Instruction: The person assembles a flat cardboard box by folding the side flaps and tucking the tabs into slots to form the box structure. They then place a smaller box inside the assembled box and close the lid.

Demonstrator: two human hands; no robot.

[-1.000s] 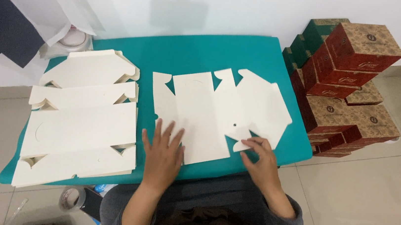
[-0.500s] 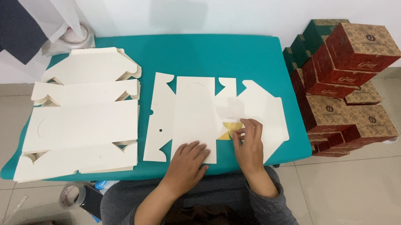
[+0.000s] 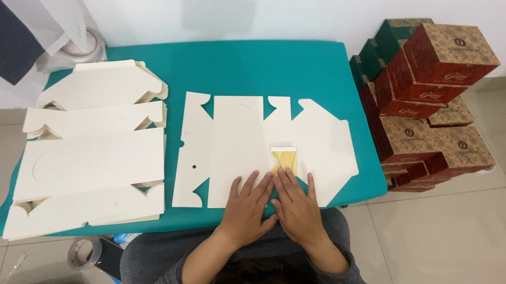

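Observation:
A flat white cardboard box blank (image 3: 234, 140) lies unfolded on the teal table (image 3: 261, 68). One small flap near its middle is folded over, showing a brown printed underside (image 3: 284, 156). My left hand (image 3: 247, 207) rests palm down on the blank's near edge, fingers spread. My right hand (image 3: 298, 204) lies flat beside it, touching it, with fingertips just below the folded flap. Neither hand grips anything.
A stack of several more white box blanks (image 3: 92, 150) covers the table's left part. Assembled red, green and brown printed boxes (image 3: 434, 86) are piled on the floor at the right. A tape roll (image 3: 80, 252) lies on the floor under the table's near edge.
Both hands have drawn together at the blank's near edge and now press flat. The small flap has been folded over, showing its brown side.

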